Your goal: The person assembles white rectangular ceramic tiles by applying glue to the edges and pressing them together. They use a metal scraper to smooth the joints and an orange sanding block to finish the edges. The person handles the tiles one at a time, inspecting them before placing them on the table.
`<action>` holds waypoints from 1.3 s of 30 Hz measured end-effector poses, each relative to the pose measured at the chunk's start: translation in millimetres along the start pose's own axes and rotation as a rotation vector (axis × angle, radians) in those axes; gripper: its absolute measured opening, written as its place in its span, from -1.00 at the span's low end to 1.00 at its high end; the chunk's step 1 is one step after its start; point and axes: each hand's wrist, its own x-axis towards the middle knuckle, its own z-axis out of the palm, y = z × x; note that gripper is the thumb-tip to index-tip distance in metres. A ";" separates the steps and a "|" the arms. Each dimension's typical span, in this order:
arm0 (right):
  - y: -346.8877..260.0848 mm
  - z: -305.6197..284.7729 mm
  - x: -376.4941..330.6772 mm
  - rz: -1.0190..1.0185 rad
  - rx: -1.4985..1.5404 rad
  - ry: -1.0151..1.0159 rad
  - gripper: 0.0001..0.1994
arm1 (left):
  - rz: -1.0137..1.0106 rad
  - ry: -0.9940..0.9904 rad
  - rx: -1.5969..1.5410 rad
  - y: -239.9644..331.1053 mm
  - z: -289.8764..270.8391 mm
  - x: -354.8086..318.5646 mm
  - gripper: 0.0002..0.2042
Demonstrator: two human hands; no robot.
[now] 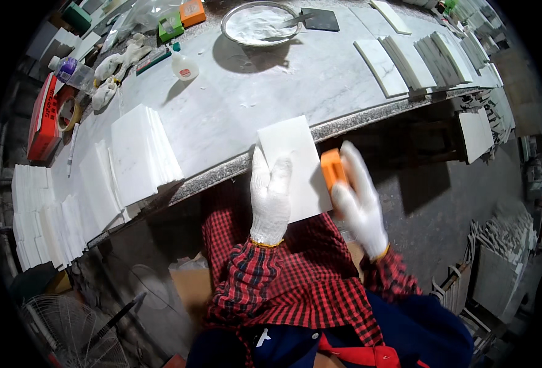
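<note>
A white rectangular stone tile [303, 162] is held tilted over my lap, its far end at the table's front edge. My left hand [270, 202], in a white knit glove, grips its left side with the thumb lying on the face. Just off the tile's right edge, my right hand [364, 208], gloved too and slightly blurred, holds an orange block [332, 167] that looks like a sanding block. Its fingers lie along the block's right side and the thumb across its near end. Whether the block touches the tile's edge I cannot tell.
Stacked white tiles [139, 153] stand at the table's left; veined tiles [381, 67] lean in rows at the far right. A metal bowl [231, 32] of white powder, a squeeze bottle [184, 65] and an orange box [192, 12] sit on the marble tabletop [216, 116]. A fan [78, 334] stands lower left.
</note>
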 end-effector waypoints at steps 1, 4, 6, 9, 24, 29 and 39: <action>-6.4 9.8 -16.3 0.035 -0.012 0.044 -0.44 | 0.006 0.001 0.043 -3.9 0.8 -0.8 -0.59; -7.4 9.9 26.0 -0.053 -0.076 0.240 -0.51 | 0.053 -0.106 0.312 -3.3 12.5 -16.4 -0.56; -9.6 1.8 55.6 -0.008 -0.068 0.225 -0.52 | 0.016 -0.162 0.222 -3.2 21.2 -16.1 -0.54; -5.8 4.6 36.9 -0.093 -0.131 0.212 -0.50 | 0.083 -0.113 0.222 -4.7 16.5 -16.3 -0.54; -0.5 10.1 -0.1 0.004 -0.130 0.122 -0.49 | 0.135 -0.004 0.151 2.8 12.0 18.9 -0.57; 5.9 -12.6 54.4 -0.002 -0.073 0.239 -0.50 | 0.009 0.057 -0.145 13.7 3.3 25.6 -0.60; -2.7 -15.8 150.6 -0.486 -0.963 0.128 -0.42 | -0.132 -0.339 -0.671 17.2 -23.9 9.4 -0.07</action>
